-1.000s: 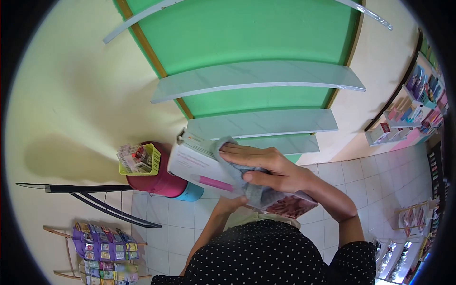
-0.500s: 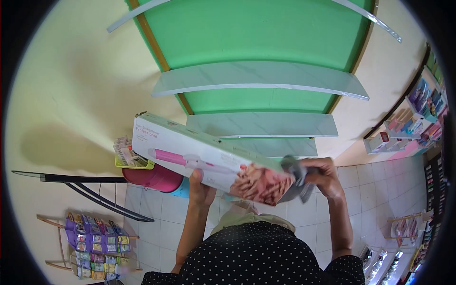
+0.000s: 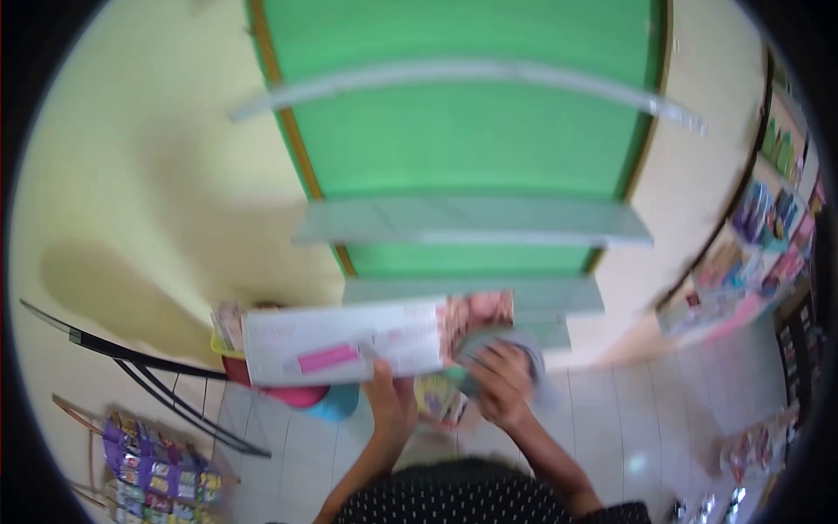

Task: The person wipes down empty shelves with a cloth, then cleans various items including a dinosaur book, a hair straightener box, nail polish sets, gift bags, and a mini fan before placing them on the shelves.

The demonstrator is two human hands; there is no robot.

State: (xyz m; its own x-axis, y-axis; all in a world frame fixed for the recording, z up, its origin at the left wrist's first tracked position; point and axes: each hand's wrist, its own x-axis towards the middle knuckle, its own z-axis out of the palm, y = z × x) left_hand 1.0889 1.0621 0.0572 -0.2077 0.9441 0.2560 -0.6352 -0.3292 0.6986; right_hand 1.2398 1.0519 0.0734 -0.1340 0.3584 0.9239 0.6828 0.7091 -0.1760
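A long white hair straightener box [image 3: 401, 325] with a pink styling tool printed on its front lies across my view, nearly level. My left hand [image 3: 388, 395] grips its lower edge, thumb on the front face. Against the box's right end, my right hand [image 3: 504, 377] presses a grey cloth [image 3: 534, 354], covering part of the printed picture there. Motion smears the cloth and the fingers around it.
Marbled shelves [image 3: 471, 220] on a green-backed wall stand ahead. Left are a yellow basket [image 3: 229, 342] on stacked tubs, a black bracket [image 3: 166, 384] and a purple hanging rack [image 3: 157, 463]. Stocked shelves [image 3: 759, 236] line the right.
The box has turned from slanting to nearly level and sits lower in view. My right hand has moved left with the cloth, from the box's end onto its front. The view has tilted up.
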